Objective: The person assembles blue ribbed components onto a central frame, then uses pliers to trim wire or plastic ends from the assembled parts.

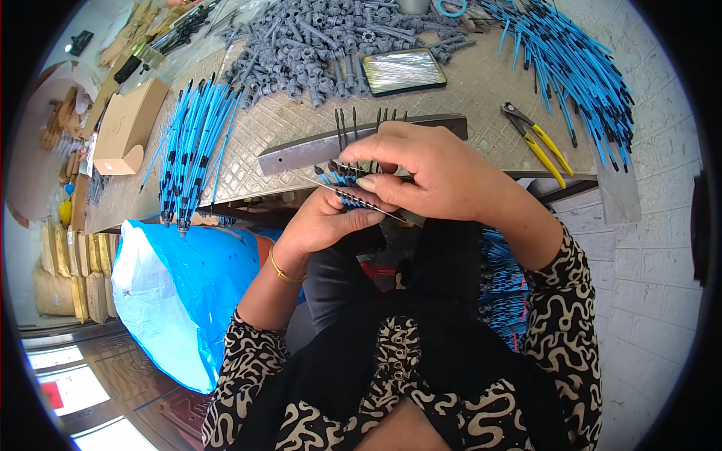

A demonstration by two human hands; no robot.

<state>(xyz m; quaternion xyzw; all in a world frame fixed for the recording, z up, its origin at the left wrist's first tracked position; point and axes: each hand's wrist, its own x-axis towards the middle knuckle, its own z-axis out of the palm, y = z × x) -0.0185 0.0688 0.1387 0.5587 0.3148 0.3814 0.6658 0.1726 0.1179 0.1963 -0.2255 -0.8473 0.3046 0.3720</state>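
My left hand is closed round a small bundle of short blue rods with black tips, just off the table's near edge. A thin straight metal wire runs across the bundle under the thumb. My right hand reaches over from the right, its thumb and index finger bent together at the black tips. Whatever lies between those fingers is too small to make out. Behind both hands, a grey metal bar lies on the table, with several thin black rods standing up along it; my right hand hides part of it.
Grey plastic fittings are heaped at the back, beside a tray of thin silvery wires. Yellow-handled pliers lie to the right. Blue rods are piled left and right. A cardboard box and blue bag are leftward.
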